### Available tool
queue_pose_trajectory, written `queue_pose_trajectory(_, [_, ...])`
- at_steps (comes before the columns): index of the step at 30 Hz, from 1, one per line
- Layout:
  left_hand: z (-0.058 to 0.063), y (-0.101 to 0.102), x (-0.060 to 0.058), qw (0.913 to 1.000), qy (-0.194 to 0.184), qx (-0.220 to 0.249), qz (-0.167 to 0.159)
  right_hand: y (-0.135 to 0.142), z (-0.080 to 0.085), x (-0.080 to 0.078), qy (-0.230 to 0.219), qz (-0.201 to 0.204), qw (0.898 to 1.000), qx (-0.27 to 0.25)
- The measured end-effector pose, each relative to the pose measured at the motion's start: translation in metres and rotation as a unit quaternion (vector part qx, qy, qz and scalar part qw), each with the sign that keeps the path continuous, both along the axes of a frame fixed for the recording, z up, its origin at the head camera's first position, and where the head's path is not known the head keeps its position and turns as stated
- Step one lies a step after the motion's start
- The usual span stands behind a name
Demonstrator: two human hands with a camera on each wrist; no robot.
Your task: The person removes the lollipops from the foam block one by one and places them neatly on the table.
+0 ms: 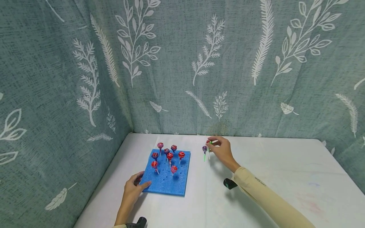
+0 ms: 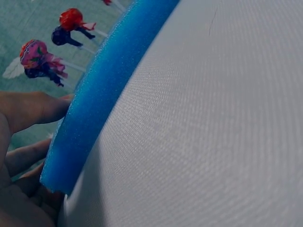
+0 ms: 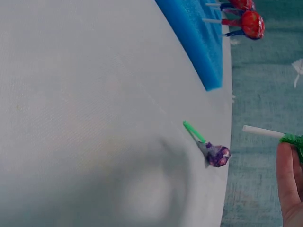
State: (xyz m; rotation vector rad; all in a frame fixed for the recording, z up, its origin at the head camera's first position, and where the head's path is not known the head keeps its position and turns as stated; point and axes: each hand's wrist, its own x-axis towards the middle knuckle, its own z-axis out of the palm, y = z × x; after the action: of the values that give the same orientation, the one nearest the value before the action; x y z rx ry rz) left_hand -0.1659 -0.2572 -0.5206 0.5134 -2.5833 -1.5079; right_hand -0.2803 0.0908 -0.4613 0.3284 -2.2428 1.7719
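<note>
A blue foam board (image 1: 168, 185) lies on the table with several wrapped lollipops (image 1: 169, 155) standing in it, red, pink and dark purple. My left hand (image 1: 131, 190) grips its near left corner, thumb on top and fingers along the side. To the right of the board, my right hand (image 1: 223, 151) pinches a lollipop (image 3: 264, 132) by its green wrapper, and the white stick points away from the fingers. That lollipop is held above the table. Beside it, a purple-wrapped lollipop (image 3: 218, 155) with a green stick lies on the tabletop.
The white table (image 1: 271, 177) reaches a patterned green curtain (image 1: 182, 104) at the back and left. Small holes dot the near part of the board. Black wrist devices (image 1: 229, 183) are worn on both arms.
</note>
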Motion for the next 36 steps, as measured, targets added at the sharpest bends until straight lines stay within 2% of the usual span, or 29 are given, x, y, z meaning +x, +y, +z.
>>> queue_pose_trajectory(11, [0.0, -0.003, 0.001, 1.0, 0.002, 0.0, 0.001, 0.004, -0.012, -0.002, -0.027, -0.016, 0.999, 0.007])
queue_pose_trajectory(22, [-0.001, -0.003, 0.002, 1.0, 0.006, 0.002, -0.002, 0.009, -0.027, -0.012, -0.084, -0.031, 0.996, 0.002])
queue_pose_trajectory(36, [-0.001, -0.002, 0.001, 0.9998, 0.015, 0.003, -0.009, 0.011, -0.038, -0.02, -0.126, -0.064, 0.989, 0.044])
